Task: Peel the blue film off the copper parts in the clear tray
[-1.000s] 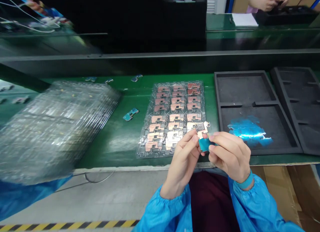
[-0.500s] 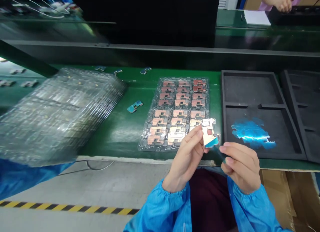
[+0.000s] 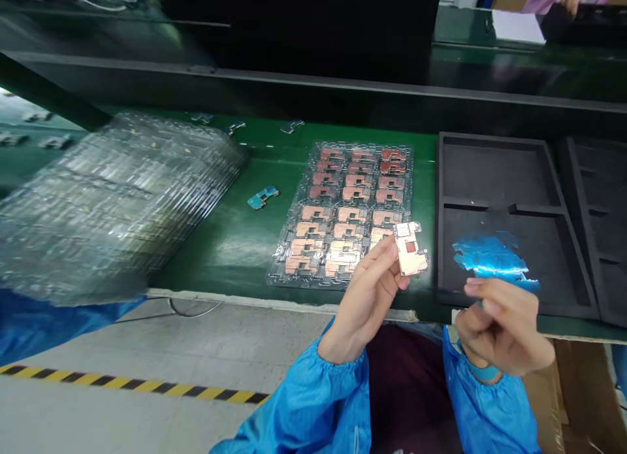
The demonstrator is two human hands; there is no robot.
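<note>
Spanning the stn: green bench (image 3: 220,251). Clear tray stack (image 3: 122,199) far L, another person's blue sleeve (image 3: 59,320) at its near edge. Black divided tray (image 3: 494,173) R side, blue film pile (image 3: 492,255) in near bay. Clear blister tray (image 3: 279,264) mid-bench w/ rows of copper-faced PCBs (image 3: 353,232). R hand (image 3: 509,326) clear of the board, fingertips pinched nearly closed, teal film sliver (image 3: 479,304) btwn them, blurry. L hand (image 3: 367,297): thumb + fingers pinching edge of single PCB (image 3: 414,265), held up just R of blister tray.
</note>
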